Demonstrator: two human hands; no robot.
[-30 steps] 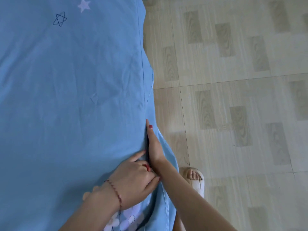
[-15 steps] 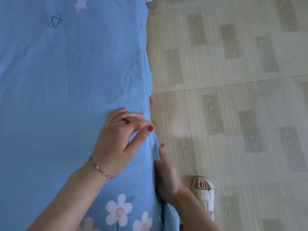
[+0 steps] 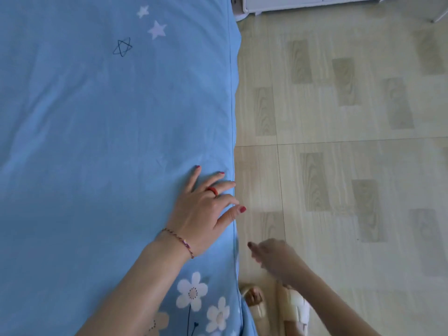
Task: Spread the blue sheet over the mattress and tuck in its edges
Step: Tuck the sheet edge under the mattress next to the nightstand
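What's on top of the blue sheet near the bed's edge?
The left hand rests flat on the blue sheet, fingers spread. Whatever lies beneath the sheet is covered. The right hand is off it, over the floor.

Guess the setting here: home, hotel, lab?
Most likely a home bedroom. A blue sheet printed with stars and flowers covers a bed, the floor is wood-pattern tile, and white furniture stands at the far edge. The person wears slippers.

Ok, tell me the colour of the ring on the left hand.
Red ring; head view.
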